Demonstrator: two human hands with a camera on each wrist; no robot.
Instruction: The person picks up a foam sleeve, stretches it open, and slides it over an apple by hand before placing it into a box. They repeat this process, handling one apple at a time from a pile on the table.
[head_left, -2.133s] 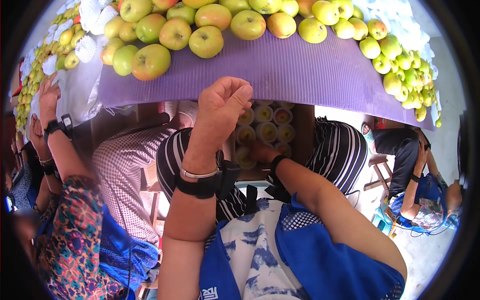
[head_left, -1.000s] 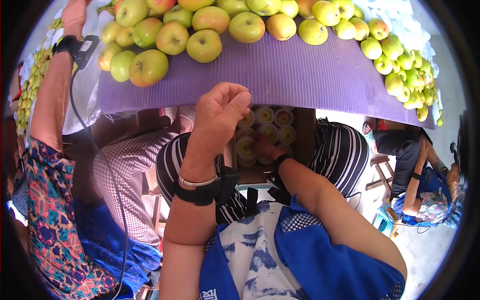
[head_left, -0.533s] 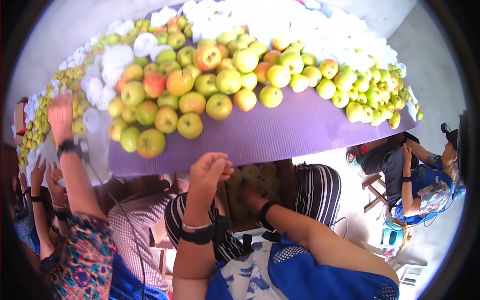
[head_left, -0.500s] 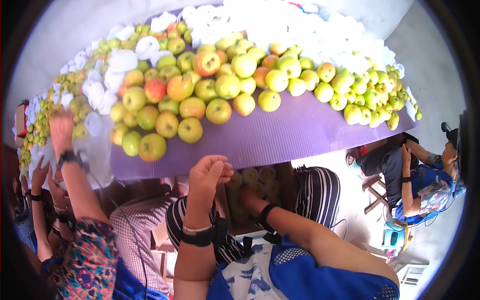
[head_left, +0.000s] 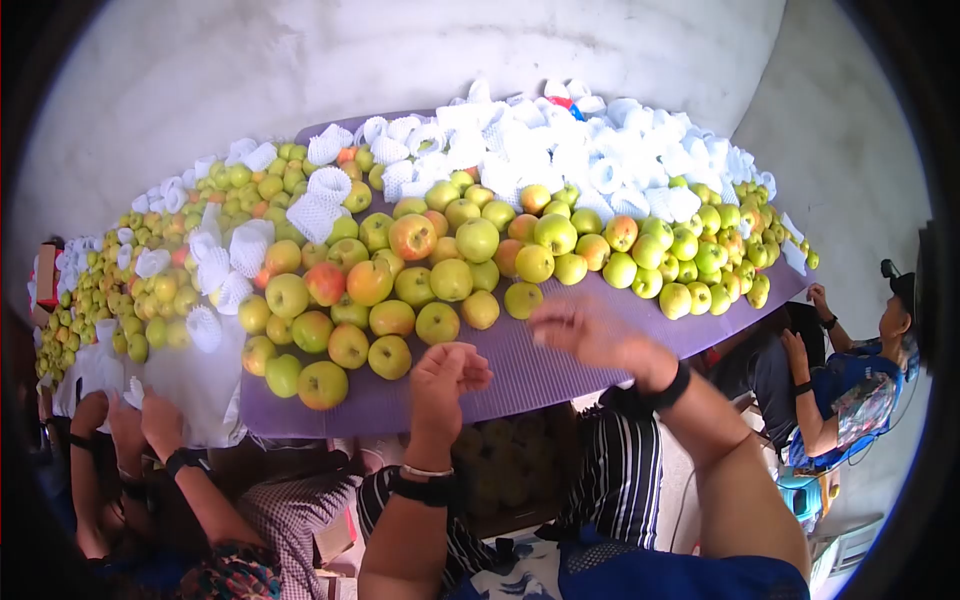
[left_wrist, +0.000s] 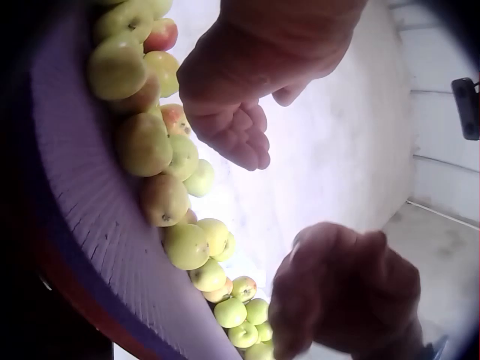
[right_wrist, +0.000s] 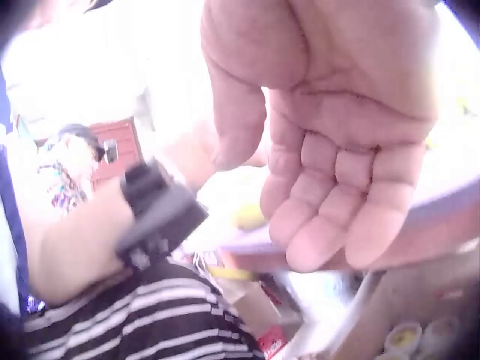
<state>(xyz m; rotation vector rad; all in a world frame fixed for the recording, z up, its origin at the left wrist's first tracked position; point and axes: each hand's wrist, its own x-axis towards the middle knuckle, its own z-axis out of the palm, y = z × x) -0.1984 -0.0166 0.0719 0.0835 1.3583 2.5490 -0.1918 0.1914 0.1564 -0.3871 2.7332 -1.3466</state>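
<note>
Now that the right hand has left the box, its open, empty fingers seem free for picking near the apples on the purple mat, while the left hand curls loosely, holding nothing.

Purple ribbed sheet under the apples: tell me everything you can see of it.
The purple ribbed sheet lies flat, with fine parallel lines and a slight sheen; it looks like plastic. Its near edge bows outward in the head view, perhaps partly from the lens. Loose apples rest on it, leaving a bare band along the front. White foam nets are heaped behind them, and whitish film adjoins its left side. The right hand and left hand appear above it.
</note>
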